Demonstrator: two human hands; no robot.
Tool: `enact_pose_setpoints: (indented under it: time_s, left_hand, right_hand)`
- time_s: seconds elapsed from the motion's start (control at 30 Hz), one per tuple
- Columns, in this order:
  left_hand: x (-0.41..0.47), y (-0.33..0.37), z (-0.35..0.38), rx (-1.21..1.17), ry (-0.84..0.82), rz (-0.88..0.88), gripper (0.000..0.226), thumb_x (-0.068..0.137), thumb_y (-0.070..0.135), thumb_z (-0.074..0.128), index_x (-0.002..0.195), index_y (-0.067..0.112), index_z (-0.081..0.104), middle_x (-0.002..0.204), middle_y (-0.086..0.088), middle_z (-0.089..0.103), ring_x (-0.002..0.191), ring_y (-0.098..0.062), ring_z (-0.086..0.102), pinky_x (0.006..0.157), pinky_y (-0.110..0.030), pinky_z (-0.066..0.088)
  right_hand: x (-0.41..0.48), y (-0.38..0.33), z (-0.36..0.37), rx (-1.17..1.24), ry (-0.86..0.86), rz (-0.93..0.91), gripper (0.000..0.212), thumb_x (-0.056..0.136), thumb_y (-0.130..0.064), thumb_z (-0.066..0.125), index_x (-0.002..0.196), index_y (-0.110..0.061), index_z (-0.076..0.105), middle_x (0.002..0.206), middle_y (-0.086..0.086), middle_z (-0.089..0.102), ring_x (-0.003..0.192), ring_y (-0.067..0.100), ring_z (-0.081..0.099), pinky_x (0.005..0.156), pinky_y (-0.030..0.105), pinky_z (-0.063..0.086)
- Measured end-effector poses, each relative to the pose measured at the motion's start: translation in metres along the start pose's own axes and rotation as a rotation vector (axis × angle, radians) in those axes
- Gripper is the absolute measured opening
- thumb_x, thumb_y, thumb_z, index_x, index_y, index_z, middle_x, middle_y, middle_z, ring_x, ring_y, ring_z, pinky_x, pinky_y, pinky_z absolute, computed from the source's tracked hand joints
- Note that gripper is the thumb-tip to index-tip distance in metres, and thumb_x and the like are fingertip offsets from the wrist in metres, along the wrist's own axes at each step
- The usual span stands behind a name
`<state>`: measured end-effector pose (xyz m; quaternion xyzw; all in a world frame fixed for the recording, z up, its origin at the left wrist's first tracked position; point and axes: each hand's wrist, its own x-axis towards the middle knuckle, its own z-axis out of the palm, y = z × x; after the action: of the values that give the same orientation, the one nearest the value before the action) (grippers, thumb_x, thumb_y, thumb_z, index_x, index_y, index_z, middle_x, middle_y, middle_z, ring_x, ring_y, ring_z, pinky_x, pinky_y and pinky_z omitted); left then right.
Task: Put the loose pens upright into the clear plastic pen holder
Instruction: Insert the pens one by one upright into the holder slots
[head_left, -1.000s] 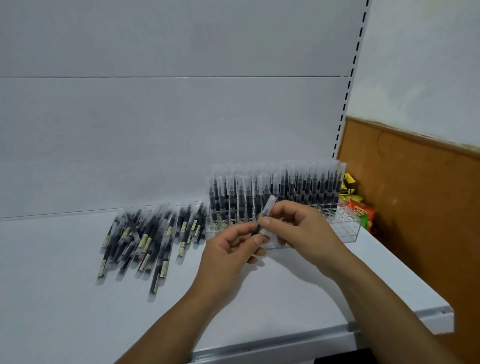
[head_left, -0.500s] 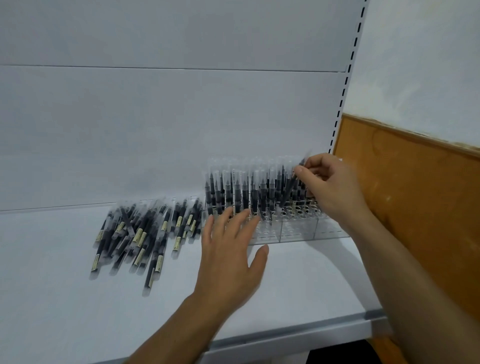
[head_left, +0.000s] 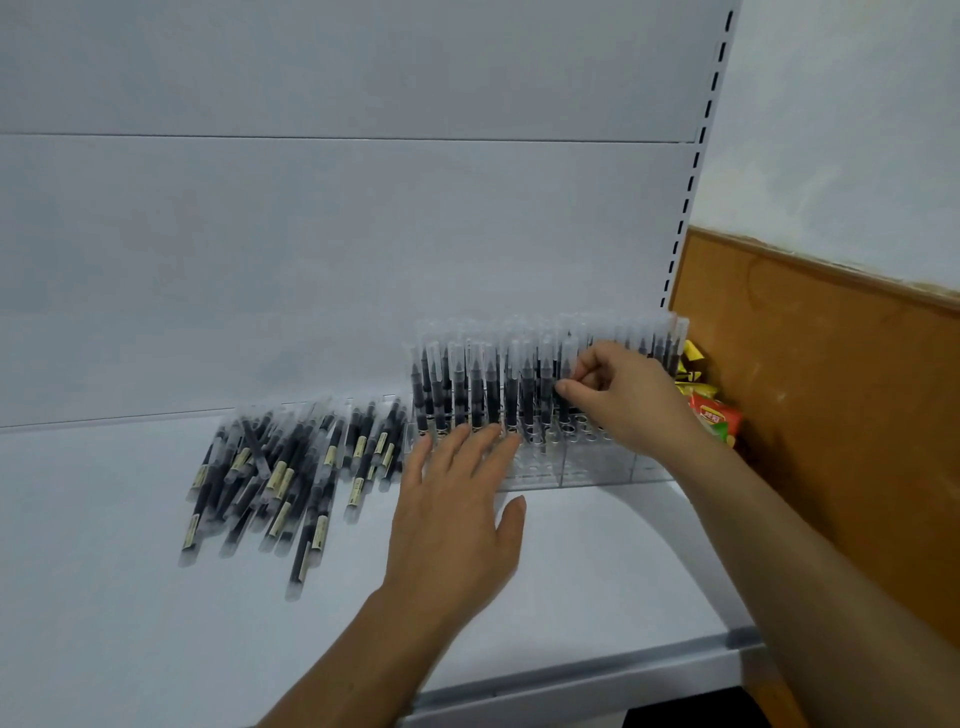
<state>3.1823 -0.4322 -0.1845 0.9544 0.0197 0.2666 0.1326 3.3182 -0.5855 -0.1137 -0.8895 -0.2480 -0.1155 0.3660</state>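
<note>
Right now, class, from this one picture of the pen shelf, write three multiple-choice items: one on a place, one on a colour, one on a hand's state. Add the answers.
1. Where does the pile of loose pens lie?
A. Left of the clear pen holder, on the shelf
B. Right of it
C. Inside it

2. What colours are the snack packets beside the holder?
A. Blue
B. Yellow and red
C. Black

3. How is the left hand?
A. A fist
B. Gripping a pen
C. Open, straight fingers at the holder's front

Answers:
1 A, the pens lie flat to the holder's left.
2 B, yellow wrappers sit above a red one.
3 C, its fingertips reach the holder, while the right hand pinches an upright pen.
</note>
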Motion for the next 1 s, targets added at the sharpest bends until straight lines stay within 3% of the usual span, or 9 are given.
enact_pose_setpoints:
  time_s: [0.23, 0.37, 0.47, 0.6, 0.73, 0.83, 0.93, 1.0]
  left_hand:
    - [0.000, -0.001, 0.001, 0.005, -0.013, 0.010, 0.060, 0.092, 0.050, 0.044, 0.149, 0.037, 0.030, 0.155, 0.016, 0.029, 0.145, -0.007, 0.015, 0.120, -0.036, -0.003]
    - [-0.001, -0.001, -0.003, -0.028, -0.031, 0.027, 0.061, 0.093, 0.049, 0.045, 0.150, 0.038, 0.026, 0.157, 0.018, 0.024, 0.146, -0.004, 0.008, 0.118, -0.031, -0.012]
    - [0.001, -0.003, -0.009, -0.091, -0.039, 0.043, 0.058, 0.095, 0.046, 0.047, 0.149, 0.037, 0.029, 0.156, 0.019, 0.026, 0.145, -0.002, 0.010, 0.117, -0.027, -0.013]
    - [0.005, -0.012, -0.024, -0.152, -0.007, 0.059, 0.050, 0.096, 0.045, 0.050, 0.144, 0.037, 0.039, 0.149, 0.020, 0.036, 0.141, -0.003, 0.021, 0.120, -0.031, 0.003]
    - [0.004, -0.044, -0.050, -0.176, 0.093, 0.005, 0.039, 0.096, 0.040, 0.055, 0.134, 0.033, 0.053, 0.132, 0.021, 0.047, 0.125, -0.001, 0.038, 0.114, -0.034, 0.022]
    - [0.001, -0.082, -0.069, -0.183, 0.178, -0.095, 0.033, 0.093, 0.035, 0.058, 0.123, 0.024, 0.064, 0.122, 0.011, 0.061, 0.115, -0.008, 0.050, 0.103, -0.033, 0.038]
    - [-0.007, -0.120, -0.081, -0.147, 0.221, -0.262, 0.027, 0.091, 0.029, 0.063, 0.118, 0.025, 0.066, 0.112, 0.017, 0.059, 0.111, -0.010, 0.054, 0.091, -0.024, 0.038]
    - [-0.016, -0.141, -0.085, -0.123, 0.205, -0.365, 0.029, 0.091, 0.032, 0.062, 0.119, 0.026, 0.065, 0.116, 0.013, 0.062, 0.112, -0.012, 0.055, 0.088, -0.024, 0.037]
  right_hand:
    - [0.002, 0.000, 0.004, -0.072, -0.001, 0.021, 0.023, 0.087, -0.035, 0.069, 0.075, -0.031, 0.051, 0.073, -0.010, 0.058, 0.065, 0.004, 0.052, 0.055, 0.024, 0.040]
    - [0.002, -0.005, 0.003, -0.106, -0.006, 0.048, 0.023, 0.088, -0.037, 0.068, 0.074, -0.031, 0.050, 0.073, -0.011, 0.057, 0.067, 0.006, 0.052, 0.058, 0.028, 0.043]
    - [0.001, -0.010, -0.001, -0.180, -0.047, 0.053, 0.018, 0.089, -0.042, 0.066, 0.080, -0.030, 0.056, 0.077, -0.011, 0.059, 0.076, 0.013, 0.058, 0.068, 0.033, 0.052]
    - [-0.004, -0.015, -0.009, -0.315, -0.046, 0.054, 0.028, 0.088, -0.054, 0.061, 0.090, -0.026, 0.063, 0.086, -0.006, 0.065, 0.083, 0.015, 0.061, 0.075, 0.036, 0.055]
    - [-0.016, -0.029, -0.007, -0.510, -0.049, -0.012, 0.027, 0.093, -0.054, 0.052, 0.083, -0.030, 0.060, 0.081, -0.007, 0.066, 0.075, 0.014, 0.059, 0.060, 0.027, 0.045]
    - [-0.030, -0.059, 0.014, -0.443, -0.126, -0.117, 0.026, 0.093, -0.052, 0.052, 0.081, -0.032, 0.062, 0.072, -0.013, 0.062, 0.063, 0.004, 0.054, 0.052, 0.022, 0.035]
    - [-0.043, -0.092, 0.050, -0.296, -0.268, -0.228, 0.023, 0.093, -0.051, 0.054, 0.082, -0.033, 0.062, 0.079, -0.015, 0.065, 0.068, 0.004, 0.057, 0.059, 0.025, 0.045]
    - [-0.048, -0.110, 0.079, -0.275, -0.336, -0.309, 0.022, 0.093, -0.050, 0.053, 0.088, -0.031, 0.063, 0.085, -0.012, 0.066, 0.073, 0.009, 0.059, 0.064, 0.028, 0.046]
